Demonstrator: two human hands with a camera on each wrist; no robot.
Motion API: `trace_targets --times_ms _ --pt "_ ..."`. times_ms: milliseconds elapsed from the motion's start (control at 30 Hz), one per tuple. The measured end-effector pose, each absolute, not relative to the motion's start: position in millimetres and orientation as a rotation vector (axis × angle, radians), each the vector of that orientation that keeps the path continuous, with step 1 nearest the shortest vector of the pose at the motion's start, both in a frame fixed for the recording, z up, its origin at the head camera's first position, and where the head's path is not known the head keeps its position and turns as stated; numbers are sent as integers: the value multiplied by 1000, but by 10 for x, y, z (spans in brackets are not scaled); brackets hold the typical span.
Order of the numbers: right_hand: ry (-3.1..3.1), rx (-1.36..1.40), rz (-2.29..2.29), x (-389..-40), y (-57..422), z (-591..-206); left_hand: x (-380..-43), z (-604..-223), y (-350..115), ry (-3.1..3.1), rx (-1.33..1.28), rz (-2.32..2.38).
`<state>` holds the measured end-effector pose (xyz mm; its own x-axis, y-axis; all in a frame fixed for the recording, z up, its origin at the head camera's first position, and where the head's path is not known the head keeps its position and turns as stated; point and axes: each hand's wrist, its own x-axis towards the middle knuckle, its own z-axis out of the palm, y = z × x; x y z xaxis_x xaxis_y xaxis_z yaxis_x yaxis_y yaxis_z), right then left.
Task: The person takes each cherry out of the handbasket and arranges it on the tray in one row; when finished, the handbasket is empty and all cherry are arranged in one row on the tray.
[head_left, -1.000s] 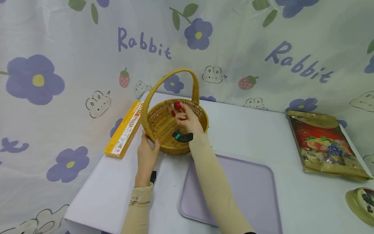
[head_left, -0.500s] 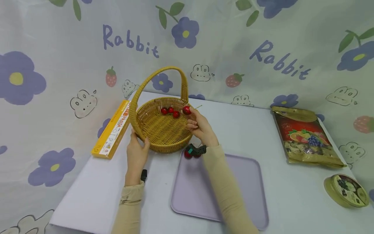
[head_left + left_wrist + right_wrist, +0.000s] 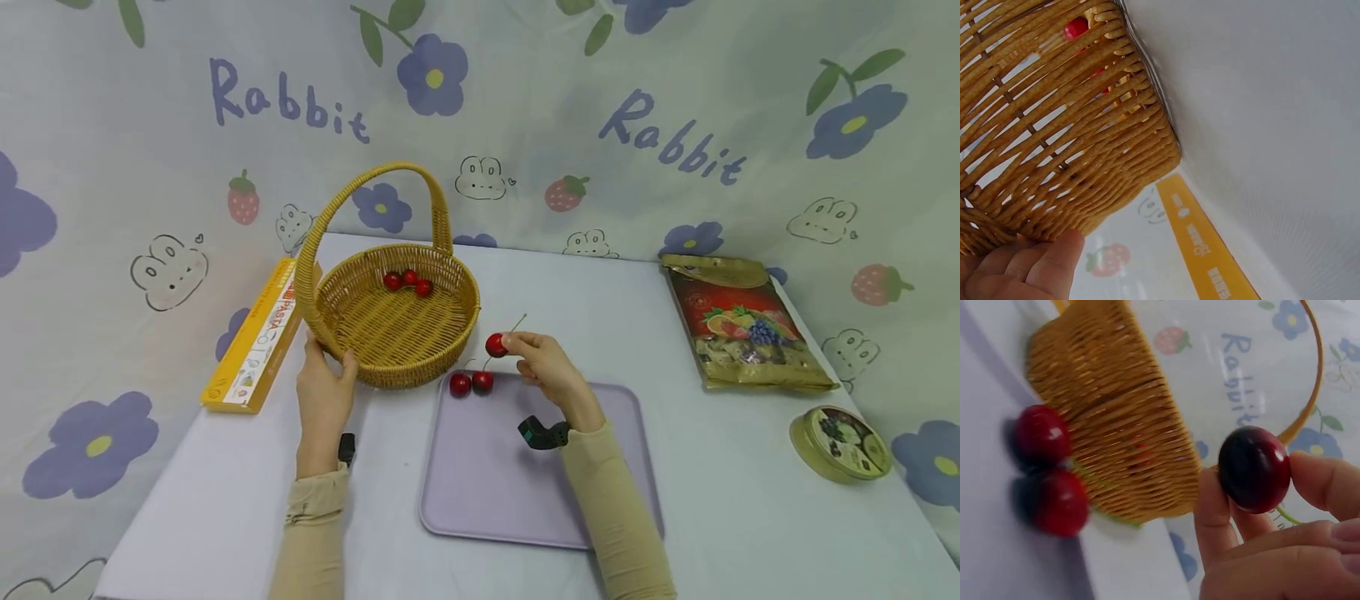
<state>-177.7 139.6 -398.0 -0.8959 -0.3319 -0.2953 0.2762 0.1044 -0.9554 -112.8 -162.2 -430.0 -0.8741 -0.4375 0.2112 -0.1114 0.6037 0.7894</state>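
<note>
My right hand (image 3: 551, 367) pinches a dark red cherry (image 3: 1254, 469) between thumb and fingers, its green stem sticking out. It is over the far edge of the lilac tray (image 3: 517, 467). Two more cherries (image 3: 471, 383) lie side by side at the tray's far left corner, with stems attached. My left hand (image 3: 325, 387) grips the left side of a yellow wicker basket (image 3: 405, 371) near the foot of its handle; its fingers (image 3: 1054, 265) bend against the weave. Inside the basket, several red cherries (image 3: 409, 281) sit together at the back wall.
A yellow pasta box (image 3: 251, 342) lies left of the basket, close to the left hand. On the right are a gold and red fruit-print bag (image 3: 742, 325) and a round gold tin (image 3: 840, 443). A rabbit-print cloth (image 3: 510, 125) hangs behind the white table.
The right hand has moved out of the basket, rightward and toward the tray, with a cherry in its fingers. The left hand keeps its grip on the basket. The head view has swung right.
</note>
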Motion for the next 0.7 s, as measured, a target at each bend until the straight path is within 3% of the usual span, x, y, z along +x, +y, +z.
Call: trace_targets --times_ms 433,700 --pt "2535 -87 -1139 -1606 1399 -4222 -1103 -4327 -1642 -2454 436 -1163" --pt "2667 -69 -1081 -1603 1340 -4207 -1117 -4319 -1630 -2445 415 -1169"
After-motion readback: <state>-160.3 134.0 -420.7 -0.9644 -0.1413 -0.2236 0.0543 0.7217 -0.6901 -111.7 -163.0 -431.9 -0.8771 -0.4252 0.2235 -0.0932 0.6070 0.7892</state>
